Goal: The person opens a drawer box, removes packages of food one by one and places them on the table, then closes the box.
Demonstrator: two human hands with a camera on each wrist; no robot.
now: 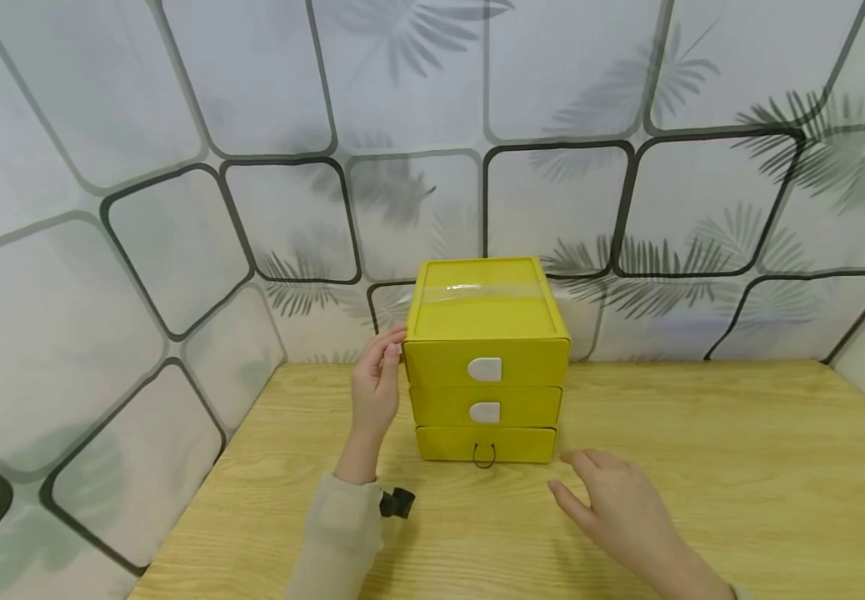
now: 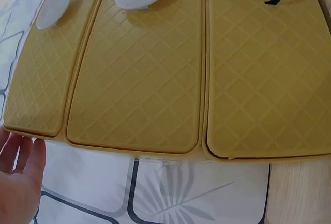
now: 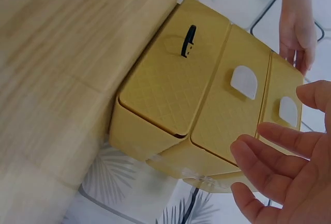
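Observation:
A yellow three-drawer box [image 1: 487,362] stands on the wooden table, all its drawers closed. White tab handles [image 1: 485,369] mark the top and middle drawers; a thin black loop [image 1: 484,456] hangs on the bottom one. My left hand [image 1: 376,387] touches the box's upper left side with its fingertips, fingers nearly straight, as the left wrist view also shows. In front of the box's lower right corner, my right hand [image 1: 620,508] hovers apart from it, fingers spread and relaxed. The right wrist view shows nothing in that hand [image 3: 289,167].
Clear tape [image 1: 477,291] runs across the box's top. The wooden table [image 1: 725,450] spreads out on both sides. Behind it rises a wall [image 1: 417,208] with leaf and tile patterns. A small black object [image 1: 398,503] shows beside the left sleeve.

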